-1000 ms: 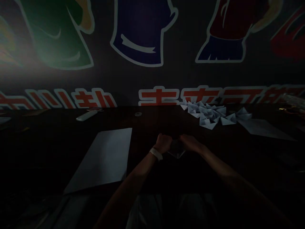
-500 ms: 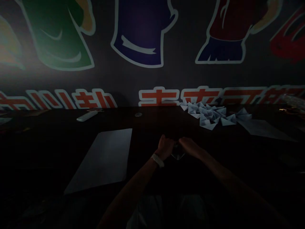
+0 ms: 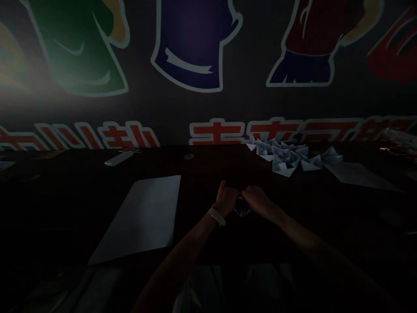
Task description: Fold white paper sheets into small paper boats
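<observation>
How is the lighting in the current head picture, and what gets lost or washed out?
Head view: very dim, leaving the left hand, the right hand and the small pale piece between them hard to read; head view: a hazy glow pales the wall at far left; head view: the white sheet stands out against the near-black table.

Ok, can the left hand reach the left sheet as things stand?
Probably yes: nothing visible lies between the left hand and the left sheet, though that hand is at the small paper.
</observation>
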Demonstrator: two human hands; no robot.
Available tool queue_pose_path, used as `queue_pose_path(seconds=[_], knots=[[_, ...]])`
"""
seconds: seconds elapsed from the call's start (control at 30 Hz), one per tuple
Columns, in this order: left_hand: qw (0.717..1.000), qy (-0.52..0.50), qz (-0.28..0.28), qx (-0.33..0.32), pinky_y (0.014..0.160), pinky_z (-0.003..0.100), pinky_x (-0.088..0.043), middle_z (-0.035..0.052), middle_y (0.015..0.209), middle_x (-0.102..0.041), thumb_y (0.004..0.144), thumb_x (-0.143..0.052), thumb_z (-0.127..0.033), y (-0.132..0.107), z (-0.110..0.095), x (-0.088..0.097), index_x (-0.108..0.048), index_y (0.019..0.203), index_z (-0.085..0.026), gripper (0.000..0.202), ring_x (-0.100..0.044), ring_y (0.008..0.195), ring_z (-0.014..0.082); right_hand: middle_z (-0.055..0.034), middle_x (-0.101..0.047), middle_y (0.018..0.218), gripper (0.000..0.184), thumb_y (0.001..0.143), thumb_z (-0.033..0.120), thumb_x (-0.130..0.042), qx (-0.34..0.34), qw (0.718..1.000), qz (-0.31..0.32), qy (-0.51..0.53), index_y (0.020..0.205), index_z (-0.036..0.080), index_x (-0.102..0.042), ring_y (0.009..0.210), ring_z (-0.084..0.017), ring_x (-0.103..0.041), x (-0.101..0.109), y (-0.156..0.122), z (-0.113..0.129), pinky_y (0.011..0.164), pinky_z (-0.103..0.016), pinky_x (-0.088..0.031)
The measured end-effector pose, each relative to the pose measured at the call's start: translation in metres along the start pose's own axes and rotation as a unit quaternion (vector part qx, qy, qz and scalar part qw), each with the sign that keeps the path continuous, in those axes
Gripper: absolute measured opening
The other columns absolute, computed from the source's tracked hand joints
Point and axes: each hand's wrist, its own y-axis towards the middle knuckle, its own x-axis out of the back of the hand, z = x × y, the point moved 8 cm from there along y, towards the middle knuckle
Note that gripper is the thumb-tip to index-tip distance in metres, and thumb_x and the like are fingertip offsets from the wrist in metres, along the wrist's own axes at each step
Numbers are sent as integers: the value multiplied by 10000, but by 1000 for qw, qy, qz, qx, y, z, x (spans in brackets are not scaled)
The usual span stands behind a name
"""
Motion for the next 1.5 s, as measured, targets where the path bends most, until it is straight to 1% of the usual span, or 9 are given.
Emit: queue_pose_path(seconds=[0.13, 0.3, 0.43, 0.6, 0.77, 1.03, 1.27, 1.4, 1.5], knots=[[1000, -3, -3, 6, 1043, 441, -204, 79, 948, -676, 868, -423, -131, -1, 0, -3, -632, 922, -153, 216, -614, 940, 209, -103, -642, 1027, 258, 807, 64, -465, 10, 992, -120, -27, 969, 182, -627, 978, -238, -570, 15, -29, 19, 834, -351, -425], [992, 9, -126, 2, 1054, 432, -226, 118, 1130, -590, 890, -374, -108, -20, -8, 17, -478, 1190, -104, 317, -533, 1074, 215, -109, -662, 1032, 245, 827, 93, -463, 44, 981, -183, -34, 943, 163, -668, 969, -233, -584, -20, -56, 35, 897, -376, -419], [978, 52, -163, -122, 1112, 384, -136, 80, 1166, -582, 895, -394, -144, -54, -36, 12, -545, 1113, -137, 264, -473, 1157, 196, -126, -645, 1089, 269, 824, 136, -464, 53, 970, -235, -19, 1004, 135, -662, 1062, -253, -547, -33, -67, 32, 979, -425, -376], [978, 65, -152, -127, 1108, 441, -161, 91, 1068, -628, 878, -417, -195, -83, -49, -15, -600, 1041, -105, 261, -524, 1084, 229, -152, -580, 1196, 330, 798, 235, -507, 74, 967, -244, -15, 1070, 105, -641, 1176, -283, -455, -33, -77, 36, 1034, -451, -319], [976, 67, -174, -113, 1100, 480, -166, 133, 1146, -596, 880, -399, -204, -90, -53, -17, -576, 1116, -84, 319, -509, 1117, 260, -183, -625, 1105, 301, 747, 267, -567, 63, 968, -235, -66, 953, 84, -687, 1127, -319, -485, -35, -76, 47, 1057, -478, -259], [969, 76, -164, -171, 1112, 437, -147, 56, 1248, -564, 901, -406, -178, -68, -34, -6, -520, 1200, -188, 320, -437, 1226, 187, -129, -603, 1162, 381, 700, 202, -563, 72, 975, -211, 7, 1068, 113, -604, 1186, -269, -449, 18, -58, 11, 1085, -466, -210], [972, -61, -171, -151, 1108, 393, -211, 57, 1167, -593, 846, -497, -201, -66, -1, 6, -589, 1064, -178, 238, -490, 1153, 179, -63, -662, 914, 240, 773, 145, -530, 79, 987, -122, 70, 976, 201, -644, 894, -207, -590, 2, -54, 6, 814, -373, -448], [960, -157, -185, -137, 1072, 406, -270, 38, 1175, -582, 832, -503, -128, -55, 15, 0, -608, 984, -197, 197, -464, 1174, 183, -39, -666, 962, 204, 813, 309, -564, 101, 965, -126, 207, 981, 221, -639, 896, -186, -607, 11, -56, 19, 813, -328, -456], [943, -240, -209, -95, 956, 356, -397, 40, 1049, -614, 785, -547, -103, -37, 32, 0, -609, 924, -195, 177, -537, 1045, 174, -35, -674, 887, 204, 859, 336, -489, 42, 931, -187, 312, 863, 202, -643, 839, -162, -627, 19, -38, -11, 767, -279, -473]])
